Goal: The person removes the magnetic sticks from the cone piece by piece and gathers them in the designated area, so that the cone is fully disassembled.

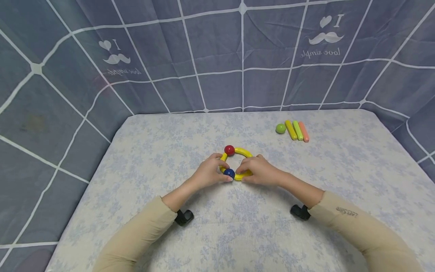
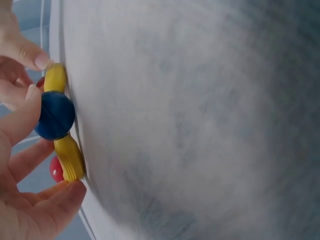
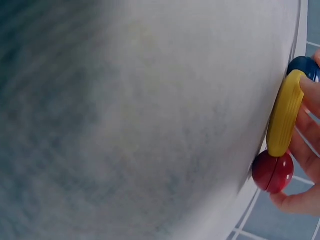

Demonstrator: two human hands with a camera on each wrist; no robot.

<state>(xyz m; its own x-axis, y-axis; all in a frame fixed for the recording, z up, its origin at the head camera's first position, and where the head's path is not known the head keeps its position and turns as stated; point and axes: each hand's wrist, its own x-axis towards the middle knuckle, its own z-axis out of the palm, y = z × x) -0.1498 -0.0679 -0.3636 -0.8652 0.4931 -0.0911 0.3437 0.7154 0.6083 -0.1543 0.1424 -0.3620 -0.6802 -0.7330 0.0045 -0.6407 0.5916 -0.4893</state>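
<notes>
On the table lies a ring of curved yellow rods [image 1: 243, 152] joined by balls. A red ball [image 1: 229, 150] sits at its far side and a blue ball [image 1: 229, 173] at its near side. My left hand [image 1: 211, 170] grips the near left, thumb against the blue ball and fingers on the left yellow rod [image 2: 70, 157]. My right hand [image 1: 259, 170] holds the near right yellow rod [image 3: 286, 115], its thumb on the rod and a fingertip at a red ball [image 3: 273, 171]. That side of the ring is mostly hidden by the hand in the head view.
At the back right of the table lie a green ball [image 1: 280, 128] and three straight rods: dark yellow [image 1: 290, 130], lime [image 1: 298, 130] and coral [image 1: 304, 132]. A grey checked curtain [image 1: 221, 53] hangs behind the patterned tablecloth [image 1: 163, 143].
</notes>
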